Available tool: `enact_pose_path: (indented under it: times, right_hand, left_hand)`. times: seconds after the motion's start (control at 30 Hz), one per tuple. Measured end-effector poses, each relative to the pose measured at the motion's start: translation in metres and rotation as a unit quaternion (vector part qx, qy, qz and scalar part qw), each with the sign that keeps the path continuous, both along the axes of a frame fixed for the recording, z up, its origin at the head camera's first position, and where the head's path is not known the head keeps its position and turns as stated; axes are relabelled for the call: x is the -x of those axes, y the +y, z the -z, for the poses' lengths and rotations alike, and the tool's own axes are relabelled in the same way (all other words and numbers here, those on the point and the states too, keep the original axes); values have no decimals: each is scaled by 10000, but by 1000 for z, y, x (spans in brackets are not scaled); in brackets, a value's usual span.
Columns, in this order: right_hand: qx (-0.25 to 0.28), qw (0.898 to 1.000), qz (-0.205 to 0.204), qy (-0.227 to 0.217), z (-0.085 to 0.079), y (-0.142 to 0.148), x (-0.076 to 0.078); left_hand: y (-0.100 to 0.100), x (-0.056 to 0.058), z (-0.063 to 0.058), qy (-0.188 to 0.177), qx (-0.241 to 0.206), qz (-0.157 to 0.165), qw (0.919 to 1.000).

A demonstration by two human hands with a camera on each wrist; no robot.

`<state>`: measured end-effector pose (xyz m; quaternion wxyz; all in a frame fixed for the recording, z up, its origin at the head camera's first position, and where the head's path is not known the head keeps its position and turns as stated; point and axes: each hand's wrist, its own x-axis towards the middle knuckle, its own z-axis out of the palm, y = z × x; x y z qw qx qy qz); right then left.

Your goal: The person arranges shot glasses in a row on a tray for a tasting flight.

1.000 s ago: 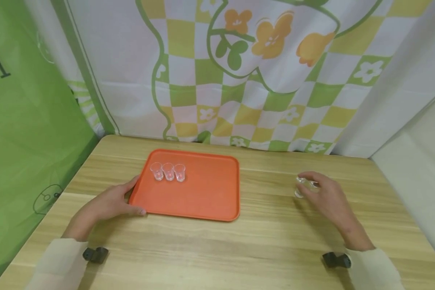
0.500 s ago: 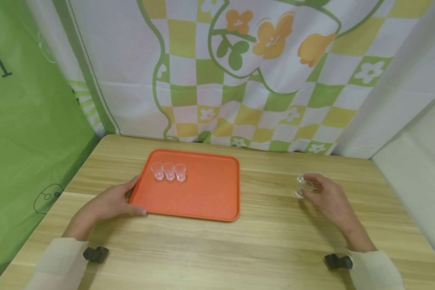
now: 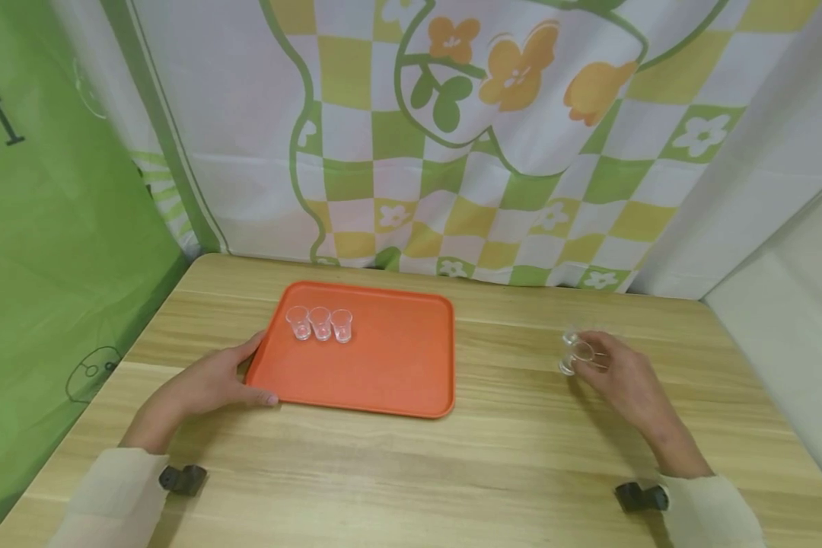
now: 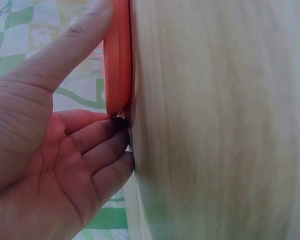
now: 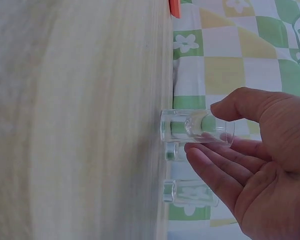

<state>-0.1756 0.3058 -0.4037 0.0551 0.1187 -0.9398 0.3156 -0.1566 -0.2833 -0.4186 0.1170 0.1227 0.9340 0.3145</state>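
Note:
My left hand [image 3: 208,384] holds the near left corner of an orange tray [image 3: 397,373]. In the left wrist view, the thumb lies along the tray's edge [image 4: 117,65] and the fingertips meet its rim close to the tabletop. Three clear shot glasses [image 3: 342,327] stand upright in a row at the tray's back left. Off to the right, my right hand [image 3: 626,380] pinches another shot glass [image 5: 175,125] between thumb and fingers. Its base appears to touch the table. Beyond it, the right wrist view shows further shot glasses [image 5: 192,192], partly hidden by the hand.
Everything is on a wooden table [image 3: 411,472]. A patterned white, green and yellow curtain [image 3: 445,175] hangs along its back edge. Green cloth [image 3: 62,251] borders the left side and a pale wall [image 3: 788,251] the right.
My right hand has shifted slightly right, and more of the shot glass between its fingers shows. The left hand and the tray hold still.

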Motion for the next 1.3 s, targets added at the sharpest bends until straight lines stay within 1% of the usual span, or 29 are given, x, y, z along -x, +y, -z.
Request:
enact_pose_path:
  times: [0.33, 0.63, 0.87, 1.03, 1.13, 1.3]
  right_hand:
    - [21, 10000, 54, -64, 3, 1, 0]
    - [-32, 10000, 48, 31, 3, 0, -1]
    - [20, 10000, 46, 35, 3, 1, -1]
    - [14, 9999, 11, 145, 4, 0, 0]
    - [-29, 9998, -16, 209, 4, 0, -1]
    - [-9, 9998, -30, 187, 4, -2, -2]
  left_hand:
    - [1, 1, 0, -77, -33, -68, 9999]
    - [0, 1, -1, -107, 27, -98, 9999]
    - [1, 1, 1, -141, -15, -104, 9998]
    - [1, 1, 1, -156, -10, -136, 9998]
    - [1, 1, 1, -132, -1, -117, 9998]
    - [1, 2, 2, -140, -14, -86, 9999]
